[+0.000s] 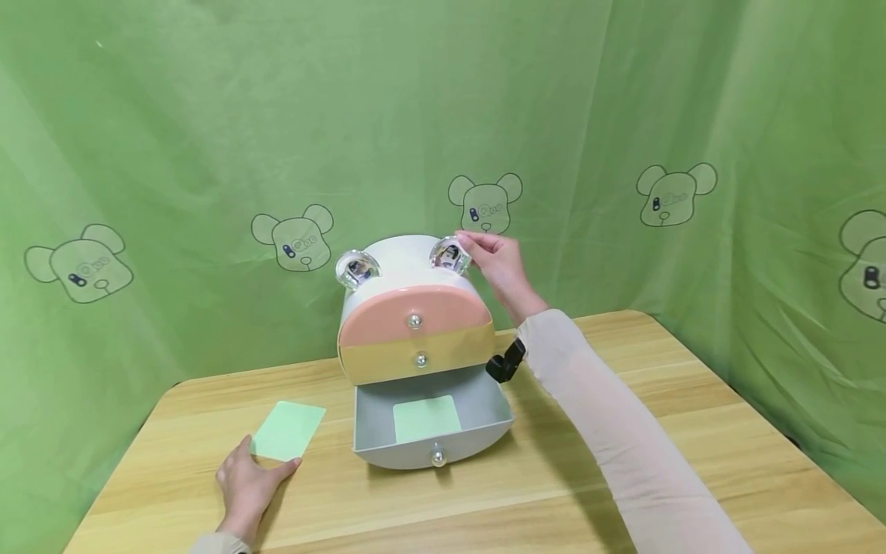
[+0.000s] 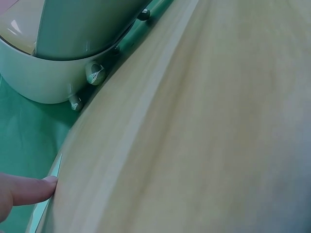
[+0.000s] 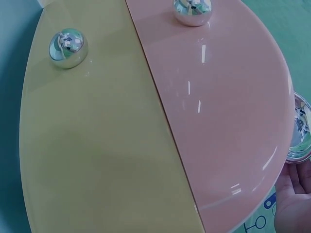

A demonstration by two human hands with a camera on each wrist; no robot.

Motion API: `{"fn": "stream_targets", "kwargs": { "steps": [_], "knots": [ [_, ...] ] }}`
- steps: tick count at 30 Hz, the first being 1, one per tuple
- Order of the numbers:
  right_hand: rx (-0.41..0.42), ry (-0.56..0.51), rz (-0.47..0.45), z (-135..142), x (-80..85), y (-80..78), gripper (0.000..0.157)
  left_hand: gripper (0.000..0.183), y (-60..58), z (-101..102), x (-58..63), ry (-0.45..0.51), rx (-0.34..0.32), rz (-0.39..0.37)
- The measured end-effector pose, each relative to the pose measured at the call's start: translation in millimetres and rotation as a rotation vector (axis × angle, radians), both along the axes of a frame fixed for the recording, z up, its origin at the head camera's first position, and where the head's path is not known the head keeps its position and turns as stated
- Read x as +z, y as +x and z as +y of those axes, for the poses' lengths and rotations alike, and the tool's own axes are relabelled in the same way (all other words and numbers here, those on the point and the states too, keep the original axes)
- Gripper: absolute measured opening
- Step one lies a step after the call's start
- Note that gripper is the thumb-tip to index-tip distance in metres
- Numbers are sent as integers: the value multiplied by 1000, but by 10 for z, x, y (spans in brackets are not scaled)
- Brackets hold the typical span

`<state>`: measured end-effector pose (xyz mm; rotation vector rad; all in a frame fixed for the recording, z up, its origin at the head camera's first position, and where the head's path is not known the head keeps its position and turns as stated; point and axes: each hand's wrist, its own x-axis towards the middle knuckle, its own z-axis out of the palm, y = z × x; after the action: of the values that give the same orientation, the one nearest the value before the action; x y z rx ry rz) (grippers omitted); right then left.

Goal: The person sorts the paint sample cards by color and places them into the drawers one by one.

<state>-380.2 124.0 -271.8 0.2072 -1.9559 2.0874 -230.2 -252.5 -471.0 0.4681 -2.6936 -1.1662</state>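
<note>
A small drawer cabinet [image 1: 414, 317] stands on the table, with a white rounded top, pink and yellow upper drawers and two shiny clear ears. Its grey bottom drawer [image 1: 477, 396] is pulled out, and a light green card [image 1: 427, 419] lies inside. My right hand [image 1: 501, 269] holds the right ear [image 1: 450, 255] by its outer edge; the right wrist view shows fingers [image 3: 296, 182] beside that ear. On the table to the left, my left hand [image 1: 249, 481] grips another light green card [image 1: 289, 429] at its near end, thumb and fingers at opposite edges.
Round shiny knobs [image 1: 438, 458] stick out from the drawer fronts. A green curtain [image 1: 388, 115] with bear-head drawings hangs behind the wooden table [image 1: 304, 523]. A black device [image 1: 507, 362] is strapped to the right wrist, close beside the pulled-out drawer.
</note>
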Motion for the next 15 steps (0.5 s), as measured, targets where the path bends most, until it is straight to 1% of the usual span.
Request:
{"fn": "stream_targets", "kwargs": {
  "steps": [4,9,15],
  "knots": [
    [-6,6,7,-1,-8,-18,29,103,-16,8,15,-4,4,12],
    [-8,9,13,-1,-7,-20,29,102,-37,22,29,-33,7,42],
    [-15,16,1,5,5,-8,30,99,-52,26,41,-31,2,51]
  ]
}}
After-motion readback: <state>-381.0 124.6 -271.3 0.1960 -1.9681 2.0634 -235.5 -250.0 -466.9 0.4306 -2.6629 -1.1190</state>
